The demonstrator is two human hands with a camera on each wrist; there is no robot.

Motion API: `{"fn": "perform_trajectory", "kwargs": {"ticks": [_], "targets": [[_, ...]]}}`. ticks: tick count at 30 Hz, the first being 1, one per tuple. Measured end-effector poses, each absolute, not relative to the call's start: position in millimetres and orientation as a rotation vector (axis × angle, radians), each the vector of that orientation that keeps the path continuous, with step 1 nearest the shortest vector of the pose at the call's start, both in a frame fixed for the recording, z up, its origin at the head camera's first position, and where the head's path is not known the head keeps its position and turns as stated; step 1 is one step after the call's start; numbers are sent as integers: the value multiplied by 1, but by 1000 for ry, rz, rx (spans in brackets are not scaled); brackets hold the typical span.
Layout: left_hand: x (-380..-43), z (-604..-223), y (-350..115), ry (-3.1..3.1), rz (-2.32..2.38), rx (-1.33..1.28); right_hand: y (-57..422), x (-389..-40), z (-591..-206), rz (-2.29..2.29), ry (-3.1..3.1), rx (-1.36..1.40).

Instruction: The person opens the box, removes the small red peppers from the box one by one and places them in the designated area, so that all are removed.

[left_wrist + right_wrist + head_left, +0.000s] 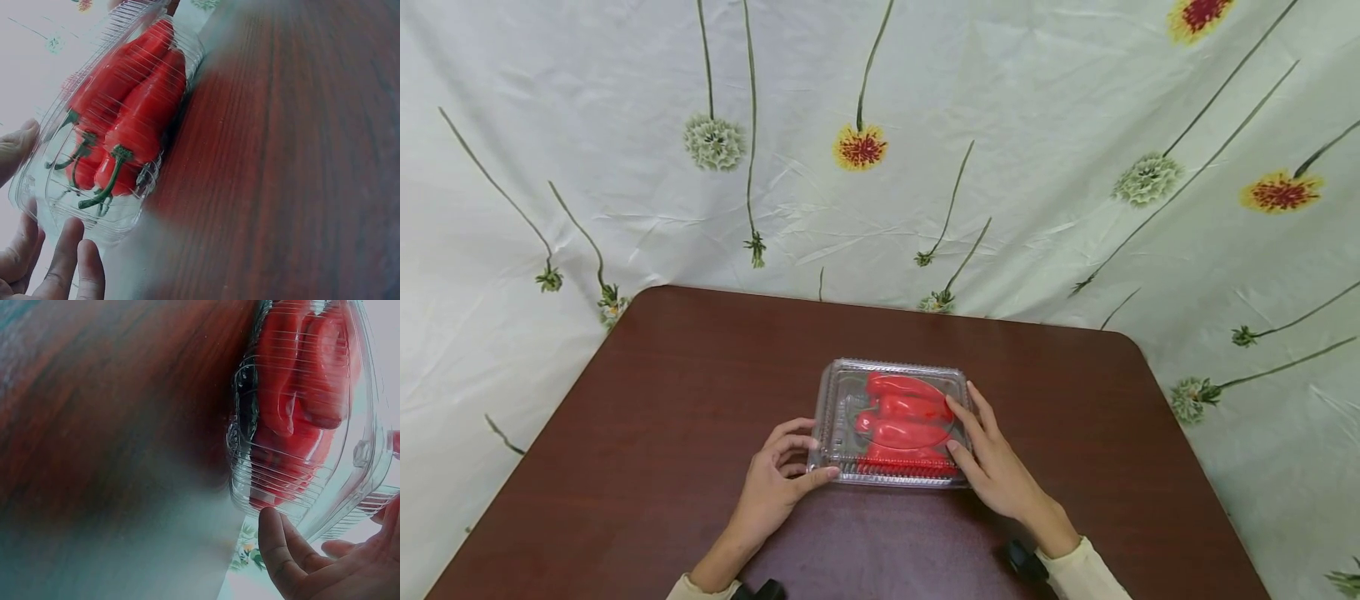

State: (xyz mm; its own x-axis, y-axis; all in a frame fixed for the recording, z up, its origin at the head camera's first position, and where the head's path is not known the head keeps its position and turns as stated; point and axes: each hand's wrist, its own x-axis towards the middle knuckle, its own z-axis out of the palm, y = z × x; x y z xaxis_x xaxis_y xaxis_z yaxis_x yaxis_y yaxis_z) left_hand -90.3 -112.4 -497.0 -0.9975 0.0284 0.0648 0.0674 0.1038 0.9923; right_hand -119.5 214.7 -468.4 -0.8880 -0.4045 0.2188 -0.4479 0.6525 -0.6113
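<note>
A clear plastic clamshell box (846, 400) lies on the table, its lid down over several red peppers (912, 433). Green stems (112, 178) show at the box's left end in the left wrist view. My left hand (775, 475) holds the near left corner, with bent fingers along the left side and the thumb at the front edge. On the other side my right hand (1000, 467) touches the box, its fingers fairly straight along the right end and thumb and forefinger at the lid. The underside of the box is hidden.
A dark reddish-brown table (700, 358) with rounded far corners carries the box. Behind and around it hangs a white cloth (1037, 100) printed with flowers. Dark straps with small devices (1026, 560) sit at both wrists, by cream sleeves.
</note>
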Motion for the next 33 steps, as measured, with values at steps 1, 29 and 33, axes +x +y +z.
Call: {"fn": "perform_trajectory", "kwargs": {"ticks": [1, 29, 33], "targets": [[-90, -497, -113, -2313, -2073, -104, 215, -119, -469, 1060, -2797, 723], [-88, -495, -113, -2301, -2022, -74, 215, -120, -470, 1069, -2800, 723], [-88, -496, -112, -2287, -2029, -69, 216, -120, -470, 1064, -2801, 726]]}}
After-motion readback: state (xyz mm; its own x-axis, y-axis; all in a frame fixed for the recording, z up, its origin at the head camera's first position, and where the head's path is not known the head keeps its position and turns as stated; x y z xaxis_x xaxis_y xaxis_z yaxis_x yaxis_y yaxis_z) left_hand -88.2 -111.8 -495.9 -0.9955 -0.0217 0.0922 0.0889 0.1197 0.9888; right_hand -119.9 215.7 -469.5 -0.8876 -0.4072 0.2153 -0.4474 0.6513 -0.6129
